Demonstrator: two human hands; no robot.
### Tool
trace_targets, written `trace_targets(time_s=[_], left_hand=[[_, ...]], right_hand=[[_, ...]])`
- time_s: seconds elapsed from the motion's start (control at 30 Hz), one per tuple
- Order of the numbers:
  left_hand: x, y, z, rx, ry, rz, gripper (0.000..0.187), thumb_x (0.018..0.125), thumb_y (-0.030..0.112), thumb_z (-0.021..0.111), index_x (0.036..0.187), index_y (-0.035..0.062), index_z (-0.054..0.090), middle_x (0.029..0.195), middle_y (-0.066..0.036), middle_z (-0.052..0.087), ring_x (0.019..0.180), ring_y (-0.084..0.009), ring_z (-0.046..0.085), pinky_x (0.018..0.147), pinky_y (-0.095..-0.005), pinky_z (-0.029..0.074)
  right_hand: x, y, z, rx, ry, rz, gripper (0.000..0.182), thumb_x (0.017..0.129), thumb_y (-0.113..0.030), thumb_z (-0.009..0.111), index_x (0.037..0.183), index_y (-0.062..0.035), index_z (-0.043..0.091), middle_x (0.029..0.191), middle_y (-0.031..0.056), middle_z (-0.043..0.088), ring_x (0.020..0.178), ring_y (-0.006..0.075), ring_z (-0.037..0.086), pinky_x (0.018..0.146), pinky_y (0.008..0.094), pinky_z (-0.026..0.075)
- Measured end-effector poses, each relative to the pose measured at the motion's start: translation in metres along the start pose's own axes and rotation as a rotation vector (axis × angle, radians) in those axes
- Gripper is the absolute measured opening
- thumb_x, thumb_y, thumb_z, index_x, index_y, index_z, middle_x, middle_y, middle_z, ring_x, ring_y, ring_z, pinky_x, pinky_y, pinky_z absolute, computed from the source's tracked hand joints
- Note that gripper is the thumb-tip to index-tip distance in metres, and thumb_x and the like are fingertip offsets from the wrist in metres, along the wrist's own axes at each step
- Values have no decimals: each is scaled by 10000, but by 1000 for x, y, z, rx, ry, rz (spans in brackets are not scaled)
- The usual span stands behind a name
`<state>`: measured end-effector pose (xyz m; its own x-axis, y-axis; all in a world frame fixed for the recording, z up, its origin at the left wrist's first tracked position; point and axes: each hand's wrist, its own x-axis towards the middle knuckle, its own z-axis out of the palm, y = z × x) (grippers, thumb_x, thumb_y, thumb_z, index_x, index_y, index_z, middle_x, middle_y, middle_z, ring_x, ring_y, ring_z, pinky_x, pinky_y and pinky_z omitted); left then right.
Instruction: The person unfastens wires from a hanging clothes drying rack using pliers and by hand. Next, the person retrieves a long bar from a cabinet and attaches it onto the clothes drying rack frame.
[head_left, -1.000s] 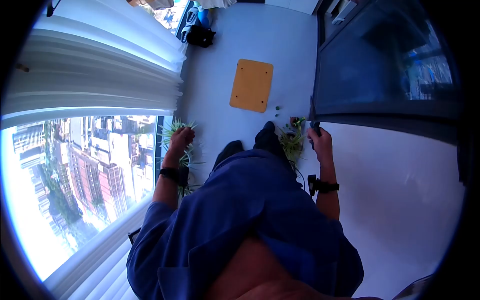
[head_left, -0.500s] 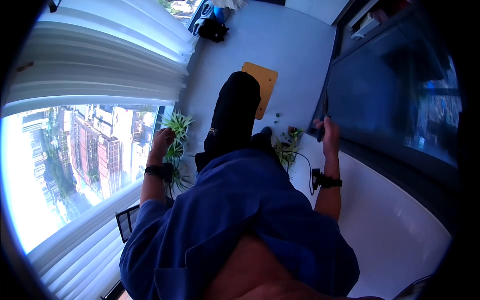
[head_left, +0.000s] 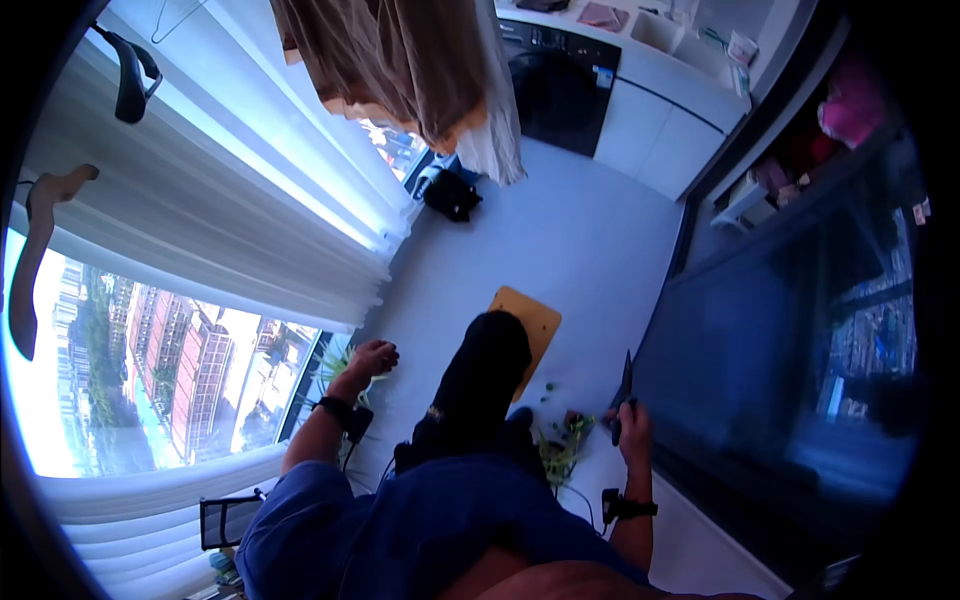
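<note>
My right hand [head_left: 632,432] grips a pair of dark-handled scissors [head_left: 627,378], its blades pointing away from me. Over at the left, my left hand [head_left: 370,362] is raised with its fingers curled; whatever may be in them is hidden. Just beside that hand, near the window, are the narrow green leaves of a spider plant [head_left: 333,362]. Another leafy plant [head_left: 560,455] stands on the floor between my leg and the scissors hand. Small green bits [head_left: 547,388] lie on the floor near it.
A yellow board [head_left: 538,320] lies on the floor beyond my knee. A black cat-shaped object [head_left: 455,195] sits by the curtain [head_left: 290,210]. Hanging clothes [head_left: 400,70], a washing machine [head_left: 555,85] and a sink [head_left: 657,32] are farther off. A dark glass door [head_left: 770,350] runs along the right.
My view has tilted up, bringing the washing machine and hanging clothes into sight. My left hand has moved away from the spider plant's leaves toward the middle. The scissors stay in my right hand.
</note>
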<state>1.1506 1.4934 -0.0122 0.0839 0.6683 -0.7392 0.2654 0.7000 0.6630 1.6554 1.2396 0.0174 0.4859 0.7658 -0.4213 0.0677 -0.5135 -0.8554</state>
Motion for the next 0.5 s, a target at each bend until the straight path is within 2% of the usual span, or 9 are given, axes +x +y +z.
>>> trace_targets(time_s=[0.1,0.17,0.2,0.23,0.3,0.33,0.4,0.43,0.5], left_hand=[[37,30,30,12,-19,5,302,916,257,619,1084,6,614,956,-93,666,832,-192,654,717,-302,536],[64,51,44,76,-82,-18,308,919,262,613,1080,0,615,952,-93,664,830,-190,650,716,-303,532],[79,63,50,92,-116,6,323,921,273,607,1077,-9,617,950,-93,663,814,-182,644,716,-297,527],[87,77,49,94,-114,-3,323,921,273,607,1077,-9,617,950,-93,663,814,-182,644,716,-297,527],[85,133,55,279,-177,116,340,926,288,597,1079,-15,616,951,-94,663,806,-176,639,727,-292,524],[73,168,53,303,-192,123,366,927,297,589,1099,-25,613,959,-96,665,817,-173,632,740,-289,519],[50,230,50,303,-215,150,380,929,303,587,1114,-29,609,968,-99,666,830,-175,630,748,-294,519],[36,252,47,317,-246,175,394,930,309,585,1128,-32,606,977,-101,666,842,-178,629,756,-298,519],[8,291,46,284,-231,184,397,938,303,579,1152,-30,600,999,-101,666,863,-183,627,768,-306,520]], right_hand=[[52,-30,7,-130,-26,-53,271,947,-268,553,956,-8,625,809,85,688,706,153,609,659,320,471],[87,-63,21,-114,-11,-190,233,942,-230,558,884,-15,627,752,57,665,672,129,568,626,308,450],[113,-75,24,-105,-68,-221,213,927,-205,587,1019,-13,582,812,64,675,688,137,584,639,292,459],[131,-90,30,-104,-73,-213,213,927,-205,587,1019,-13,582,812,64,675,688,137,584,639,292,459],[141,-188,32,-131,-41,-356,326,913,-221,608,1148,-9,529,785,58,653,657,151,606,613,300,471],[138,-239,32,-131,-52,-348,326,913,-221,608,1148,-9,529,785,58,653,657,151,606,613,300,471],[128,-339,31,-172,-139,-450,437,920,-170,582,1296,1,438,763,45,617,606,149,565,583,296,458],[125,-368,37,-74,-199,-483,461,928,-130,547,1345,18,417,794,48,603,619,132,537,584,301,452],[119,-398,41,97,-389,-340,456,931,-116,525,1355,16,420,872,45,603,666,106,526,612,271,450]])
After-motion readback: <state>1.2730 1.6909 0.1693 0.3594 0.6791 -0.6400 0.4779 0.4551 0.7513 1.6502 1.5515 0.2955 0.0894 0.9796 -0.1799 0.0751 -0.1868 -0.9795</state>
